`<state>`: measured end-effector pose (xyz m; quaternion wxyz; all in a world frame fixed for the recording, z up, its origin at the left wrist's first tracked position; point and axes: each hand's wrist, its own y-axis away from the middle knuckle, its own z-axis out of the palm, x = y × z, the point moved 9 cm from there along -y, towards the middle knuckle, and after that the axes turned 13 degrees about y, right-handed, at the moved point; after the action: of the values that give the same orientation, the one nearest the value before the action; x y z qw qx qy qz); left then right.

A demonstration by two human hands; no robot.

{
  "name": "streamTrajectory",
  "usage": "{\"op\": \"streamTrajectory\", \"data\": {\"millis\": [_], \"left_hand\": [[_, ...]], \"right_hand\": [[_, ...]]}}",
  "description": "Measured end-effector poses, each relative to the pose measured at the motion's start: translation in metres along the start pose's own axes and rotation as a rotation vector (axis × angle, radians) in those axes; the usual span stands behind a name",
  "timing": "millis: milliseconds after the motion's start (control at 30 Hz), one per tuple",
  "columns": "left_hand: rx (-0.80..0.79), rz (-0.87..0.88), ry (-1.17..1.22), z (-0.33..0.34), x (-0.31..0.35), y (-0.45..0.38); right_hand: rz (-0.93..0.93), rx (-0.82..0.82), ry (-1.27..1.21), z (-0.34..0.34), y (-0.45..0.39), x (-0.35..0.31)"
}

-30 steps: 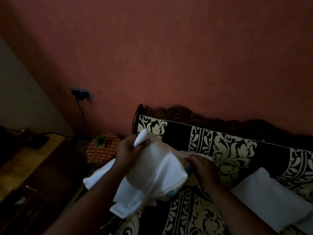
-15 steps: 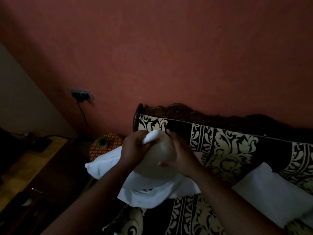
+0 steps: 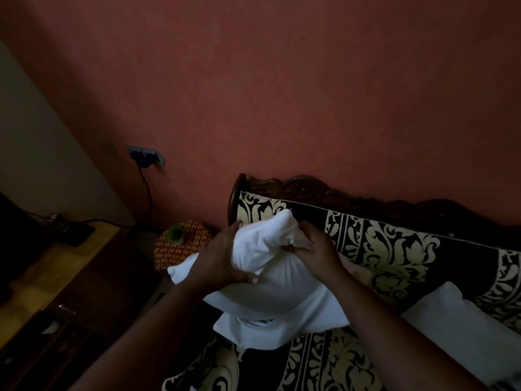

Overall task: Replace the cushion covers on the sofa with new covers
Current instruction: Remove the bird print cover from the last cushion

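Observation:
I hold a plump cushion in a white cover above the sofa's left end. My left hand grips its left side, fingers pressed into the fabric. My right hand pinches the bunched top corner of the cover. Loose white cover fabric hangs open below the cushion. A second white cushion lies on the sofa seat at the right. The sofa has black and cream floral upholstery and a carved dark wood back.
A red-and-yellow patterned stool or basket with something green on it stands left of the sofa. A wooden cabinet is at the far left. A wall socket with a hanging cable sits on the red wall.
My right hand moved from the cushion's right side up to its top corner. The cover has slid further over the cushion, which now looks rounder and fuller.

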<state>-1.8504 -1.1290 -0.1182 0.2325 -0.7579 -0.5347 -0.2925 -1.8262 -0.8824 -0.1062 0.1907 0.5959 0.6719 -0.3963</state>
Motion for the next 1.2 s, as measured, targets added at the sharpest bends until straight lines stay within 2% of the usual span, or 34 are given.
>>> {"op": "streamTrajectory", "data": {"millis": [100,167,200,300,333,400,467,500,533,600,633,700,867,1033,1200], "left_hand": [[0.007,-0.096,0.111,0.016,-0.008,-0.009],[-0.094,-0.172,0.076,0.033,-0.014,-0.018],[-0.087,-0.169,0.078,0.038,-0.017,-0.021],[0.251,-0.089,0.235,0.007,-0.007,-0.013],[0.309,-0.075,0.258,-0.002,-0.001,-0.010],[0.402,-0.085,0.256,-0.015,-0.002,-0.007],[0.468,-0.171,0.302,-0.026,-0.009,-0.006],[0.499,-0.214,0.349,-0.030,-0.014,-0.006],[0.532,-0.235,0.412,-0.033,-0.020,-0.004],[0.566,-0.251,0.594,-0.033,-0.024,-0.001],[0.570,-0.262,0.675,-0.031,-0.024,0.001],[0.577,-0.255,0.767,-0.027,-0.020,0.001],[0.519,-0.180,0.798,-0.016,0.008,-0.005],[0.473,-0.156,0.732,-0.021,0.018,-0.014],[0.399,-0.152,0.813,-0.023,0.015,-0.016]], "right_hand": [[0.038,-0.010,-0.008,-0.001,-0.010,0.002],[0.052,-0.038,0.012,0.000,-0.018,0.002],[0.047,-0.061,0.016,0.001,-0.022,0.003],[0.038,-0.113,0.092,0.004,-0.025,0.014],[0.057,-0.094,0.154,0.001,-0.022,0.020],[0.114,0.061,0.252,-0.013,-0.006,0.030],[0.178,0.269,0.295,-0.026,0.020,0.036],[0.219,0.323,0.316,-0.027,0.033,0.041],[0.287,0.313,0.326,-0.020,0.044,0.053],[0.506,0.134,0.227,0.006,0.062,0.088],[0.607,0.030,0.129,0.021,0.069,0.103],[0.694,-0.092,-0.007,0.039,0.072,0.114],[0.731,-0.052,-0.006,0.029,0.051,0.127],[0.857,-0.030,0.131,-0.009,0.050,0.192],[0.946,-0.096,0.221,-0.027,0.060,0.247]]}}
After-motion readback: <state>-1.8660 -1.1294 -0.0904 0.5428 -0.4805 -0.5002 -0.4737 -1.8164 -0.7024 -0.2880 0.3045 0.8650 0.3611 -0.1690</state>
